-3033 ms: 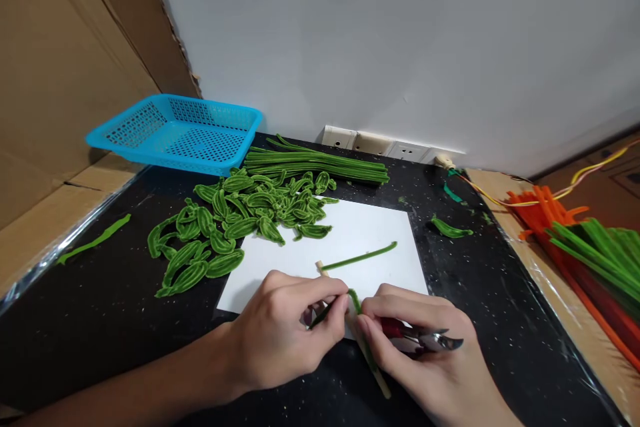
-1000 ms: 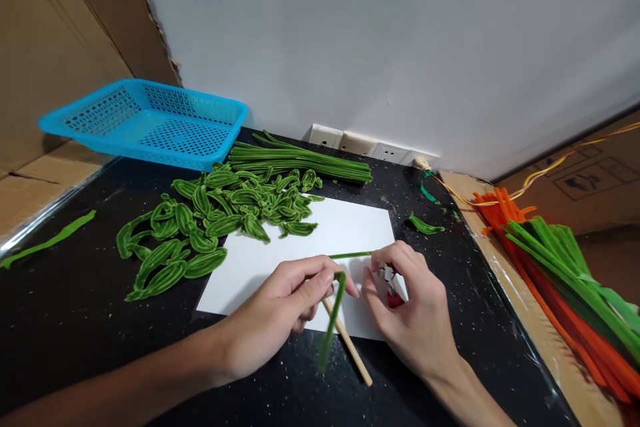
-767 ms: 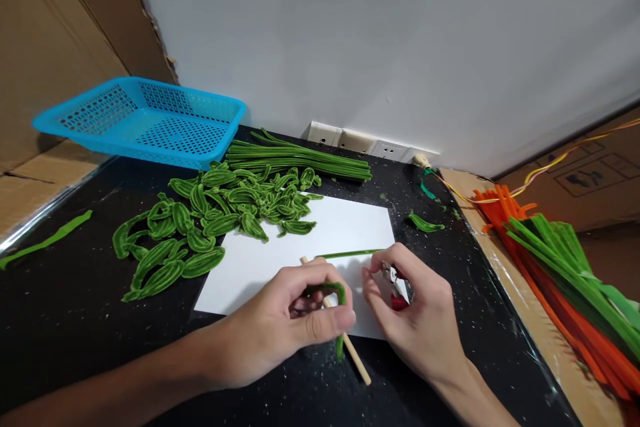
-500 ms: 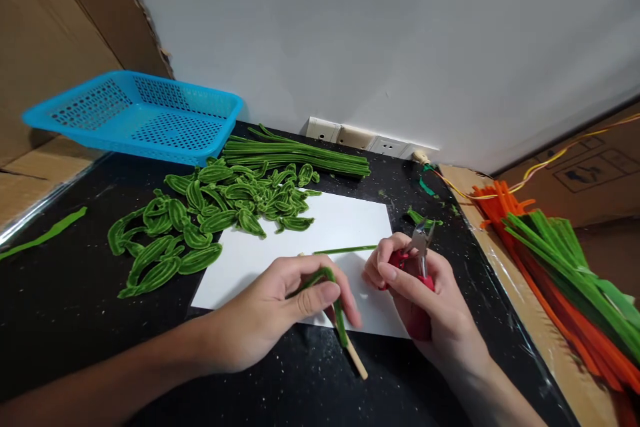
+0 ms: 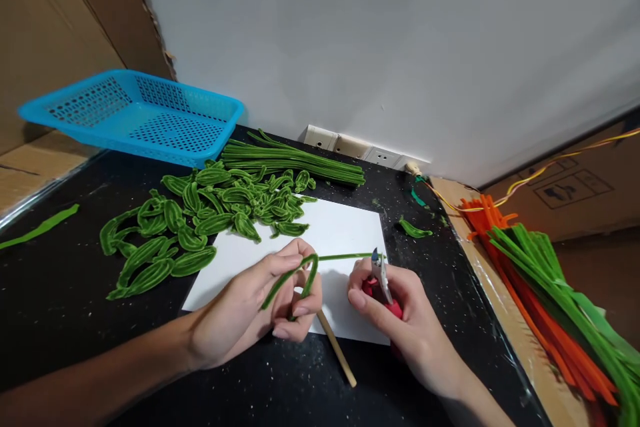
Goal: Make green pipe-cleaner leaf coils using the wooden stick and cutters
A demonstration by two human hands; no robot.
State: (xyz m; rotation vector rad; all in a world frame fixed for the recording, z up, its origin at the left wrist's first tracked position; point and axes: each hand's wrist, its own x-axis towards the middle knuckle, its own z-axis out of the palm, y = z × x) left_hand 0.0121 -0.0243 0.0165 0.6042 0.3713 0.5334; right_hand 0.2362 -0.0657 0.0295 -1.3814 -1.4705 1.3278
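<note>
A bent green fuzzy stem (image 5: pixel 314 260) is held in the curled fingers of my left hand (image 5: pixel 260 300), over the white sheet (image 5: pixel 345 223). My right hand (image 5: pixel 400 307) is wrapped round red-handled pliers (image 5: pixel 381 277), their metal jaws pointing up. Between the hands, a straight green stem (image 5: pixel 345 256) lies across the sheet. A thin wooden stick (image 5: pixel 337 350) rests at the sheet's front edge, its upper end hidden by my left hand. Left of and behind my left hand is a pile of looped green leaf shapes (image 5: pixel 220 197).
A blue basket (image 5: pixel 170 130) stands at the back left, beside a bundle of green stems (image 5: pixel 295 163). Wall sockets (image 5: pixel 350 145) line the back. Orange stems (image 5: pixel 530 307) and green stems (image 5: pixel 565 287) lie at the right on cardboard. A single leaf shape (image 5: pixel 414 229) lies right of the sheet.
My left hand has turned and its fingers have curled, so the bent stem is now raised off the stick. My right hand has moved slightly left and down with the pliers. The view has shifted a little.
</note>
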